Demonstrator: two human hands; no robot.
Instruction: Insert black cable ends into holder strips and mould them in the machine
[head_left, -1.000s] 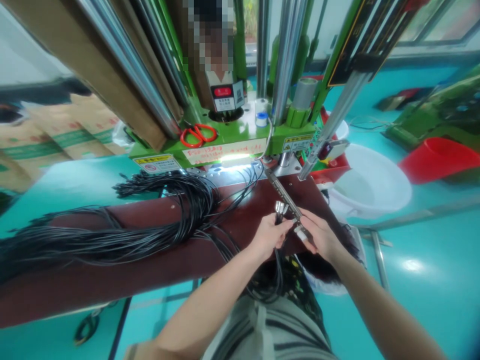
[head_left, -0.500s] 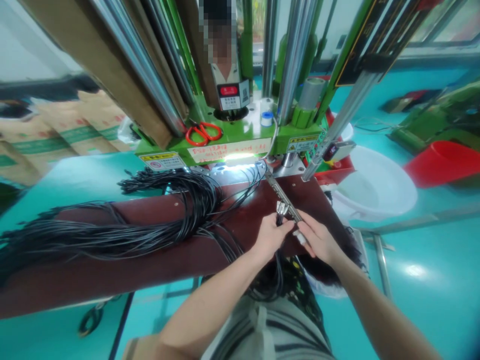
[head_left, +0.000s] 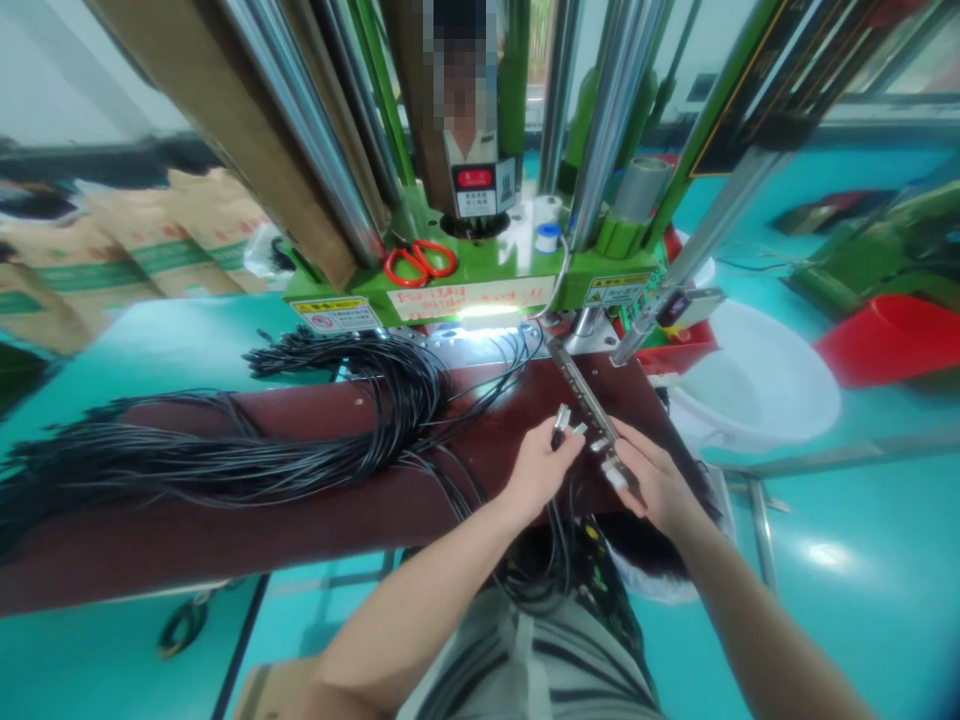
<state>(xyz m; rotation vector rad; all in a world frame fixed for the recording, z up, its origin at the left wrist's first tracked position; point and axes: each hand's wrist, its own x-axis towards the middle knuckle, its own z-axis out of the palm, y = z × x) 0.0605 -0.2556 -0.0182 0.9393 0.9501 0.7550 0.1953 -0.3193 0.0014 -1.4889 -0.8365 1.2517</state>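
My left hand [head_left: 541, 465] is closed around a few black cables with silvery metal plugs [head_left: 564, 415], which stick up past the thumb and forefinger. Their lengths hang below it toward my lap. To its right, my right hand [head_left: 651, 475] grips the near end of a long, narrow metal mold bar [head_left: 583, 392] with slots along it. A small pale plug-like piece [head_left: 615, 476] shows by the fingers of that hand; whether it is gripped too, I cannot tell. The bar's far end lies near the lit plate of the press, where several thin cables run.
Large bundles of black cables [head_left: 300, 465] cover the left of the brown table [head_left: 247, 540]. Beyond stands a green press [head_left: 585, 265] with red-handled scissors [head_left: 418, 263] and a blue-white tape roll [head_left: 548, 237] on it. A white tub [head_left: 780, 385] sits at right.
My left hand with the cables has drawn a little away from the bar, and a plug now splays out by the thumb. The whole view has shifted slightly.
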